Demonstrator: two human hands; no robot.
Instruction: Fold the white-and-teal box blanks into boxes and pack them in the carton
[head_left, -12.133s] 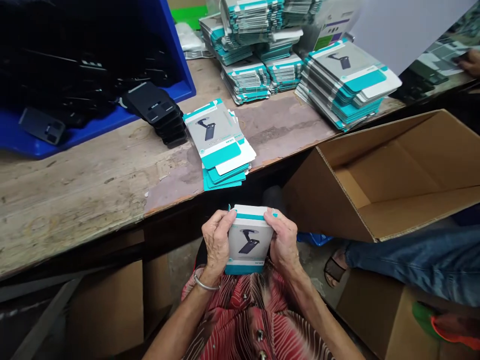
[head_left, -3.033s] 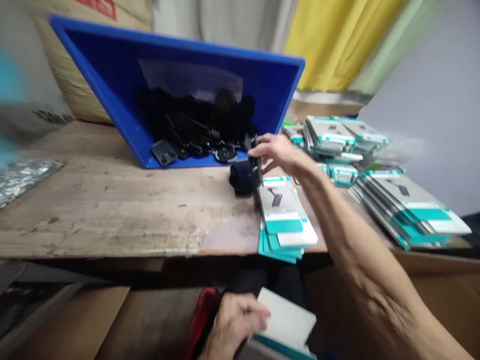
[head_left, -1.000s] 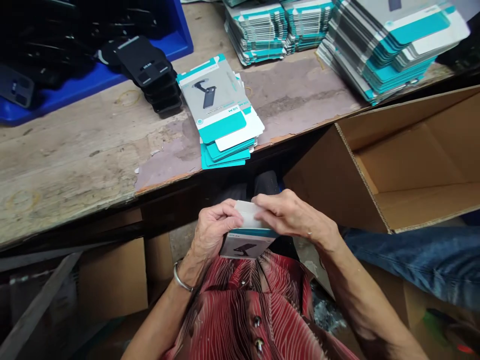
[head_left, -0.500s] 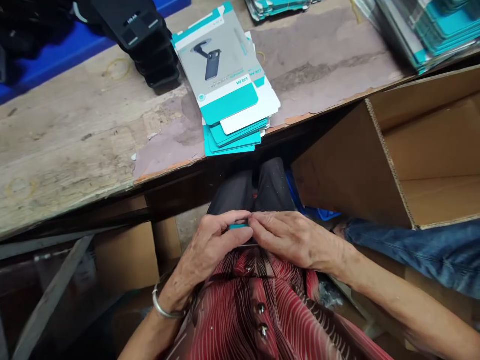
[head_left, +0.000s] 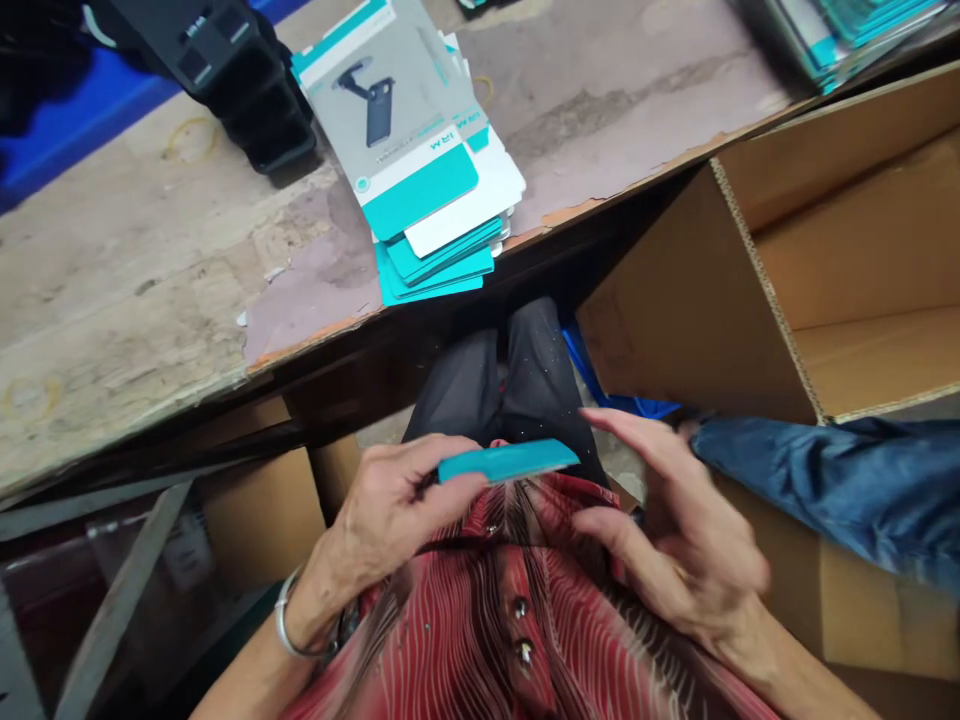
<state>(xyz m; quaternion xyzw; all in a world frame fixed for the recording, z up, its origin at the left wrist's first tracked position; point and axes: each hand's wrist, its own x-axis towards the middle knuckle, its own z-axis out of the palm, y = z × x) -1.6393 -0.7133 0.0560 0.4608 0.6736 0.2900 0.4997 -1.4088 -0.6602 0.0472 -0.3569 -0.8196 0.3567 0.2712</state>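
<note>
A teal box (head_left: 510, 461), seen edge-on, is above my lap. My left hand (head_left: 409, 495), with a silver bangle at the wrist, pinches its left end between thumb and fingers. To the right of the box, my right hand (head_left: 675, 525) is apart from it, thumb and fingers spread, with nothing between them. Beyond my knees, a stack of flat teal, white and grey packages (head_left: 420, 190) lies at the table's edge. The top one carries a picture of a phone holder.
Black holders (head_left: 255, 100) stand beside a blue tray (head_left: 135, 115) on the worn wooden table (head_left: 112, 270). More teal packages (head_left: 862, 35) lie at the far right. An open cardboard box (head_left: 697, 270) is below them, near a person's jeans-clad leg (head_left: 832, 490).
My right hand has moved away to the right and opened. The teal box, mostly covered by my hands before, now shows. The view has shifted slightly, moving the table items up and left.
</note>
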